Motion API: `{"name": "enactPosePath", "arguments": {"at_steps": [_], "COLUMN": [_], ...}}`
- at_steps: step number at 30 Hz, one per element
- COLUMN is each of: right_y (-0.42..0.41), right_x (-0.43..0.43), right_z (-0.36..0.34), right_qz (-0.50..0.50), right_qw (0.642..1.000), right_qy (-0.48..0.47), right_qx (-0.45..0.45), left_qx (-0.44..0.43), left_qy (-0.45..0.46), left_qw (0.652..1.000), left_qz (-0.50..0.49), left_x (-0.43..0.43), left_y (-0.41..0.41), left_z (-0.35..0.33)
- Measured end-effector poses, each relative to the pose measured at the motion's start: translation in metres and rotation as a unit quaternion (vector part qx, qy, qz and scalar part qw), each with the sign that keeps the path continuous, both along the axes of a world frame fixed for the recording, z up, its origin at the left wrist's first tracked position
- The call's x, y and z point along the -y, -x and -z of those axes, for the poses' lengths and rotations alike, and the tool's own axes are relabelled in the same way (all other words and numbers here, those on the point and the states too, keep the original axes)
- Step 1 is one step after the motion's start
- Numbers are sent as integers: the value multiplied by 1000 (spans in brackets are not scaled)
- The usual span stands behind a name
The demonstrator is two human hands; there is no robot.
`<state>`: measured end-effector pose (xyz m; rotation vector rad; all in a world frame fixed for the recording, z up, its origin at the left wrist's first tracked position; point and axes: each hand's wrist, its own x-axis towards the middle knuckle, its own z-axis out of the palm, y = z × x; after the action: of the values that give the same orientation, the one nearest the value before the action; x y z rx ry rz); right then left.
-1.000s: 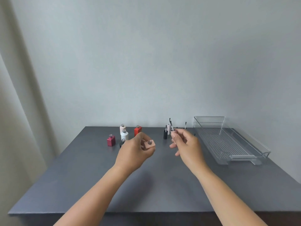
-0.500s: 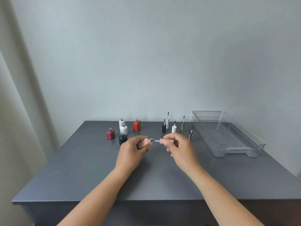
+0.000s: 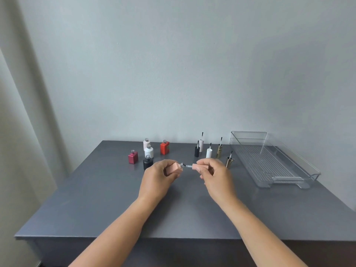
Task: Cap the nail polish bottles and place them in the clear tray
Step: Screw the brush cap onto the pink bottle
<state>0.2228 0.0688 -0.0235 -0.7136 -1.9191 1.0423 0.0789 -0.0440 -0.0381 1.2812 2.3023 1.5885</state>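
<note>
Labels unreadable | left hand fingers clamp peach bottle | right hand fingers clamp cap

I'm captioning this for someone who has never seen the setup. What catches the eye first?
Mid-table, the left hand holds a peach bottle on its side while the right hand feeds the matching cap, brush first, into its neck. Behind stand five open bottles at left and five upturned caps; the clear tray is at right.

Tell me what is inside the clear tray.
The clear tray holds no bottles or caps; its ribbed floor shows through the walls. Nothing hides any part of it.
</note>
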Motion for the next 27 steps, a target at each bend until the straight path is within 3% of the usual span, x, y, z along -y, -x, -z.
{"name": "enactPosePath", "arguments": {"at_steps": [17, 27], "right_y": [1, 12], "right_x": [-4, -4], "right_z": [-12, -7], "right_qz": [-2, -30], "right_qw": [996, 998], "right_qy": [-74, -31], "right_qx": [47, 49], "left_qx": [-26, -26], "left_qy": [13, 17], "left_qw": [1000, 1000], "left_qz": [-5, 1], "left_x": [-1, -1], "left_y": [1, 1], "left_z": [1, 2]}}
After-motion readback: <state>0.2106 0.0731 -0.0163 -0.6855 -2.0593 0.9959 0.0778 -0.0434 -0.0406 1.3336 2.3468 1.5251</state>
